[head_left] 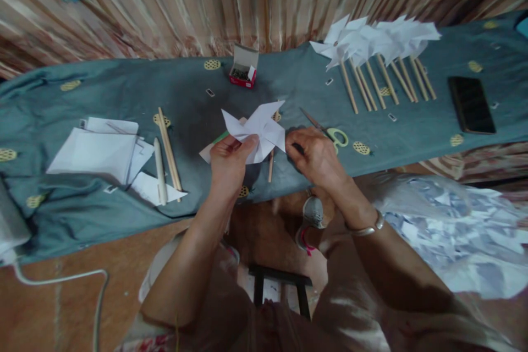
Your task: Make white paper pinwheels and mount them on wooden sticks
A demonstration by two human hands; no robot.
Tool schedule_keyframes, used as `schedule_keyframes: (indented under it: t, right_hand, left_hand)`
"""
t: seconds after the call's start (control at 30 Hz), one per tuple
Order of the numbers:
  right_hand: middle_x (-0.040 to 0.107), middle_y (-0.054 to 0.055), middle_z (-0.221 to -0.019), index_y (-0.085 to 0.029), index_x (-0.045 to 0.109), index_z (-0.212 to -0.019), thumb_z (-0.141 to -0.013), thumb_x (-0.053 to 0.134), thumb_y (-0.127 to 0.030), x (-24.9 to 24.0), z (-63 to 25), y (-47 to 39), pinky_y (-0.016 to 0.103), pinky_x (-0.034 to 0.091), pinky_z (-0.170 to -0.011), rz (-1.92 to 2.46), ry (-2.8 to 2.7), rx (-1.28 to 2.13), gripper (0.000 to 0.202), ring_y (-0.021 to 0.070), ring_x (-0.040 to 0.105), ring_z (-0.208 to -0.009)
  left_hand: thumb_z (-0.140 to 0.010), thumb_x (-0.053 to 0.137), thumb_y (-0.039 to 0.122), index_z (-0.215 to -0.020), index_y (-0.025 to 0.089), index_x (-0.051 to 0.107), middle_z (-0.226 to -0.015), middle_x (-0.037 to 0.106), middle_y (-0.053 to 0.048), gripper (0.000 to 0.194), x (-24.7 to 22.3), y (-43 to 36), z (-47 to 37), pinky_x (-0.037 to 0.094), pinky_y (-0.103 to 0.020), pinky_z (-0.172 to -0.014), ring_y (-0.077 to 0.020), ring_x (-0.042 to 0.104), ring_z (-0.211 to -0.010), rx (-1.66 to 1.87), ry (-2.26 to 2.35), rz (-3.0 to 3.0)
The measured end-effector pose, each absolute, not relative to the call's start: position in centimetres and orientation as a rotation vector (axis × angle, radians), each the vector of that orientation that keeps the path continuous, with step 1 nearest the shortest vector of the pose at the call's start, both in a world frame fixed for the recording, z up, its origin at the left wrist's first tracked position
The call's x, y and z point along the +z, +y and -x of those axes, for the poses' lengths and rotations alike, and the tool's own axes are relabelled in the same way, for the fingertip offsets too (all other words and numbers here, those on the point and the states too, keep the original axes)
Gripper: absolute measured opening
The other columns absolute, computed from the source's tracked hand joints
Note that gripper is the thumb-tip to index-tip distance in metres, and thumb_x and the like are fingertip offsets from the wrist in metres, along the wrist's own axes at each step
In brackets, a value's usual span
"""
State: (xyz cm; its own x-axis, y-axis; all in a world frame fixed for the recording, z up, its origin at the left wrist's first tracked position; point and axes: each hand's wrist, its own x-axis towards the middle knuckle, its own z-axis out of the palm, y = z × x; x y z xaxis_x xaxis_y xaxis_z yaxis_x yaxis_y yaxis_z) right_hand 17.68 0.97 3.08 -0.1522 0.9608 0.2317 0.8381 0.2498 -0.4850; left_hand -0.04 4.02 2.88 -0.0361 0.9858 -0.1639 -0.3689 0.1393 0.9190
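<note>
My left hand (231, 159) pinches a white paper pinwheel (264, 126), thumb on top, above the table's middle. Its folded blades spread out to the right of my thumb. My right hand (315, 154) is beside the pinwheel's right edge, fingers curled inward; whatever they hold is hidden. A thin wooden stick (270, 168) shows below the pinwheel, partly covered by it. Under my left hand lies a piece of pale and green card (206, 153). Scissors with light green handles (338, 137) lie just beyond my right hand.
A small red box (242, 77) of dark pins stands open at the back. Finished pinwheels on sticks (383, 38) lie at back right, near a black phone (471, 104). Left are paper sheets (97, 151), sticks (169, 148) and a whitish pen-like tool (160, 170). A bag of paper pieces (457, 231) is at right.
</note>
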Motion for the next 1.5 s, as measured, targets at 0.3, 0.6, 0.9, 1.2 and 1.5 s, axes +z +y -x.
schedule_keyframes:
  t: [0.3,0.6,0.9,1.2,1.5]
  right_hand:
    - [0.073,0.009,-0.113,-0.021,0.075,-0.082,-0.080,0.064,-0.016,2.6,-19.9,0.6,0.046,0.047,-0.102,1.707,-1.869,0.388,0.013,0.0272,0.065,-0.111]
    - [0.076,0.006,-0.084,-0.020,0.074,-0.087,-0.089,0.058,-0.023,4.3,-18.6,0.3,0.038,0.051,-0.083,1.800,-1.877,0.336,0.017,0.0239,0.068,-0.081]
    - [0.074,0.012,-0.087,-0.018,0.072,-0.089,-0.091,0.054,-0.022,3.9,-17.6,0.4,0.039,0.047,-0.082,1.805,-2.081,0.220,0.018,0.0278,0.065,-0.087]
    - [0.073,0.010,-0.088,-0.019,0.069,-0.086,-0.089,0.051,-0.015,3.6,-18.2,0.1,0.038,0.047,-0.084,1.778,-2.040,0.229,0.019,0.0263,0.062,-0.088]
    - [0.075,0.008,-0.100,-0.020,0.070,-0.083,-0.085,0.055,-0.013,3.3,-19.9,-0.2,0.040,0.047,-0.094,1.707,-1.984,0.286,0.016,0.0257,0.065,-0.098]
  left_hand:
    - [-0.062,0.081,0.025,-0.069,0.022,0.073,-0.081,0.078,0.000,0.010,2.8,4.1,0.2,0.057,-0.032,-0.078,-0.0180,0.071,-0.079,1.291,1.110,-0.810]
    - [-0.063,0.083,0.027,-0.071,0.023,0.073,-0.081,0.077,-0.001,0.013,2.5,4.1,0.1,0.057,-0.032,-0.075,-0.0186,0.071,-0.079,1.286,1.082,-0.854]
    - [-0.064,0.082,0.027,-0.075,0.022,0.075,-0.081,0.077,-0.001,0.015,2.7,3.9,0.1,0.056,-0.031,-0.074,-0.0179,0.070,-0.076,1.278,1.097,-0.868]
    - [-0.062,0.081,0.025,-0.074,0.022,0.076,-0.080,0.077,0.000,0.013,2.6,4.0,0.1,0.056,-0.030,-0.074,-0.0168,0.069,-0.073,1.292,1.074,-0.852]
    - [-0.066,0.081,0.024,-0.071,0.025,0.074,-0.081,0.077,0.001,0.009,2.6,4.0,-0.1,0.057,-0.032,-0.077,-0.0189,0.070,-0.080,1.288,1.106,-0.874]
